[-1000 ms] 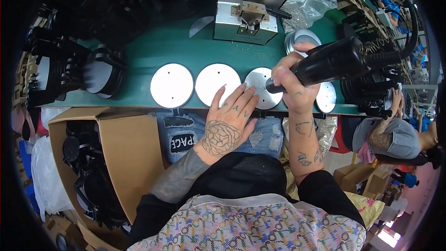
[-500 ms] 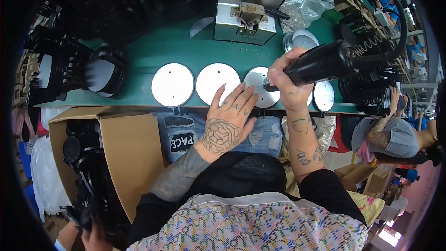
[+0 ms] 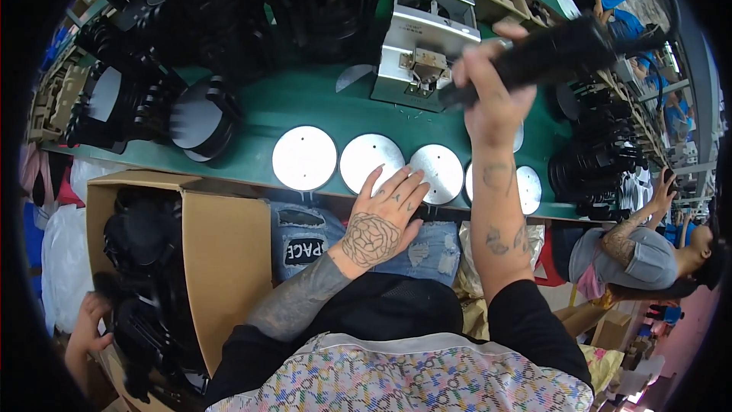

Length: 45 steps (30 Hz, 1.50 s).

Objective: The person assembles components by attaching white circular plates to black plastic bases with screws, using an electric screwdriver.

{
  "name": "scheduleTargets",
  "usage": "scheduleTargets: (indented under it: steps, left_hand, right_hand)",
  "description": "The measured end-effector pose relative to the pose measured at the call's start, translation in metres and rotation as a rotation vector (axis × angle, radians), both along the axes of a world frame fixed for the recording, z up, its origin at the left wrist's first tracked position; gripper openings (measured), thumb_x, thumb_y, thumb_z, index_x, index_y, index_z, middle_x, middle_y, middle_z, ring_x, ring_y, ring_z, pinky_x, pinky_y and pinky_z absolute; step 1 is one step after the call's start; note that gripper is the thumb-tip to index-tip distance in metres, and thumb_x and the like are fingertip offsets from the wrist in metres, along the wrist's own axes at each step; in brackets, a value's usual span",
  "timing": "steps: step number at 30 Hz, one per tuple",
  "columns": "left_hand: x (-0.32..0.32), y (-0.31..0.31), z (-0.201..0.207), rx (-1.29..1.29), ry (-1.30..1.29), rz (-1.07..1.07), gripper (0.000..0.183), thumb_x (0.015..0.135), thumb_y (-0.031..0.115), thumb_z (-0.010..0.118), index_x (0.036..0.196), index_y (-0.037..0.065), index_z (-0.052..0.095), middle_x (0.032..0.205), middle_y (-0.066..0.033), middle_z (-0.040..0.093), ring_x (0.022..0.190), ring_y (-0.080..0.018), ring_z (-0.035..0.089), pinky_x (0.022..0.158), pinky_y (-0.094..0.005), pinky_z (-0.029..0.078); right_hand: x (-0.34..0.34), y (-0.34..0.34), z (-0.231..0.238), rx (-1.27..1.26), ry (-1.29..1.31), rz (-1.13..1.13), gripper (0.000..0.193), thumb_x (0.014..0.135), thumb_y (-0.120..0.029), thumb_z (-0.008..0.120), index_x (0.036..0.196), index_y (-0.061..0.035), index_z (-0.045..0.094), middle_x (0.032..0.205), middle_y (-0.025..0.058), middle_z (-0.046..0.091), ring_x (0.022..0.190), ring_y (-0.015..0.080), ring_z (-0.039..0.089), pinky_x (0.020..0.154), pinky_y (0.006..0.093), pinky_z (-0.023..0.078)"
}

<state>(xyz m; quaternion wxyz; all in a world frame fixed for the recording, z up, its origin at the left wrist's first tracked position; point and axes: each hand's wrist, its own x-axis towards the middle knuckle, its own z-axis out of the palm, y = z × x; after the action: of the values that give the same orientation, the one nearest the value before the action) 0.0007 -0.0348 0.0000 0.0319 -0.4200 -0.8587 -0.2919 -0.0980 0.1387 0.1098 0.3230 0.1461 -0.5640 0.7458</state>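
Your right hand (image 3: 497,93), fingers wrapped round the black cylindrical power tool (image 3: 555,53), has risen, leaving the round silver metal disc (image 3: 444,172) tool-free; your left hand (image 3: 380,223), fingers outstretched, grips nothing.

Above the table (image 3: 311,107), one handheld tool (image 3: 550,51); along its near edge, five round discs (image 3: 305,158), one partly hidden; farther back, one machine (image 3: 425,34); in front, one cardboard box (image 3: 231,255).

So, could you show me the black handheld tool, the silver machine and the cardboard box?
Black handheld tool (image 3: 554,53): head view, middle of its body.
Silver machine (image 3: 427,38): head view, its flat silver casing.
Cardboard box (image 3: 229,267): head view, the brown panel at its right.
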Motion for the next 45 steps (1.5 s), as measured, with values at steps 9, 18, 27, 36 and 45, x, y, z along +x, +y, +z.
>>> scheduleTargets:
  steps: [9, 18, 27, 36, 45]
  left_hand:
    - [-0.003, 0.005, 0.002, 0.028, 0.013, -0.031, 0.065, 0.082, 0.030, 0.074, 0.140, 0.009, 0.054, 0.148, -0.0091, 0.052, 0.142, -0.0269, 0.043, 0.121, -0.0509, 0.023]
    - [0.004, -0.004, 0.003, -0.007, 0.022, -0.041, 0.068, 0.082, 0.031, 0.074, 0.142, 0.009, 0.052, 0.148, -0.0099, 0.051, 0.142, -0.0274, 0.043, 0.120, -0.0524, 0.024]
    - [-0.003, 0.000, 0.006, -0.056, 0.028, -0.031, 0.062, 0.083, 0.030, 0.073, 0.139, 0.008, 0.055, 0.149, -0.0101, 0.052, 0.144, -0.0276, 0.042, 0.121, -0.0521, 0.022]
    - [-0.003, 0.004, -0.001, -0.076, 0.039, -0.030, 0.064, 0.084, 0.030, 0.073, 0.142, 0.010, 0.055, 0.148, -0.0101, 0.052, 0.143, -0.0275, 0.041, 0.123, -0.0526, 0.021]
    - [0.000, 0.002, 0.002, -0.081, 0.033, -0.038, 0.067, 0.084, 0.029, 0.075, 0.143, 0.010, 0.053, 0.148, -0.0122, 0.052, 0.142, -0.0314, 0.044, 0.121, -0.0535, 0.024]
  right_hand:
    - [-0.035, -0.002, -0.001, 0.122, -0.236, -0.126, 0.039, 0.085, -0.002, 0.078, 0.117, -0.0019, 0.055, 0.078, 0.0027, 0.065, 0.064, 0.0123, 0.061, 0.061, 0.0276, 0.048]
    - [0.081, 0.055, -0.011, -0.084, -0.059, -0.114, 0.058, 0.087, 0.007, 0.064, 0.139, -0.0017, 0.040, 0.076, 0.0033, 0.059, 0.060, 0.0144, 0.056, 0.060, 0.0298, 0.050]
    - [0.131, 0.125, -0.015, -0.131, -0.079, -0.350, 0.064, 0.091, -0.002, 0.063, 0.149, -0.0033, 0.034, 0.076, 0.0023, 0.052, 0.062, 0.0143, 0.051, 0.063, 0.0341, 0.046]
    - [0.122, 0.109, -0.048, -0.097, -0.189, -0.206, 0.054, 0.083, 0.008, 0.063, 0.132, -0.0014, 0.043, 0.075, 0.0062, 0.059, 0.062, 0.0143, 0.055, 0.061, 0.0296, 0.048]
    - [0.120, 0.107, -0.065, -0.092, -0.248, -0.208, 0.047, 0.083, 0.010, 0.067, 0.124, -0.0023, 0.047, 0.074, 0.0056, 0.061, 0.063, 0.0132, 0.058, 0.062, 0.0293, 0.049]
